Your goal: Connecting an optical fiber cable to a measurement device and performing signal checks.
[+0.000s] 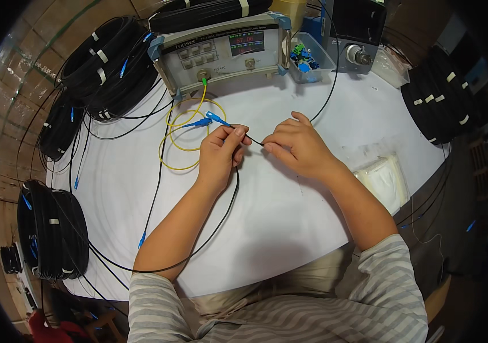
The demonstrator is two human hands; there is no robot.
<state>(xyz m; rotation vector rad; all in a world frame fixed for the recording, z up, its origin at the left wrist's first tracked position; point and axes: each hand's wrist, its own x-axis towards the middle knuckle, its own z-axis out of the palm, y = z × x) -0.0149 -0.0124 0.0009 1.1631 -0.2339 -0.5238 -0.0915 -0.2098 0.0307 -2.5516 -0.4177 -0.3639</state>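
Black cable with blue connector; yellow cord looped at 11 o'clock on white table. Grey meter at 12, black coils at 10, grey-striped sleeves at 6.

Bright, even light; fisheye-bent, dark rim

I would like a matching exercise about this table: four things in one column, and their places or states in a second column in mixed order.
Things:
1. blue connector
2. yellow cable
3. test instrument
4. plastic bag

Places or states:
A. lies flat on the white table, right of the right hand
B. stands at the far edge of the table, display lit
C. looped on the table, plugged into the instrument's front
D. sticks out beyond the fingers of the left hand, on a black cable

Pairs: 1-D, 2-C, 3-B, 4-A
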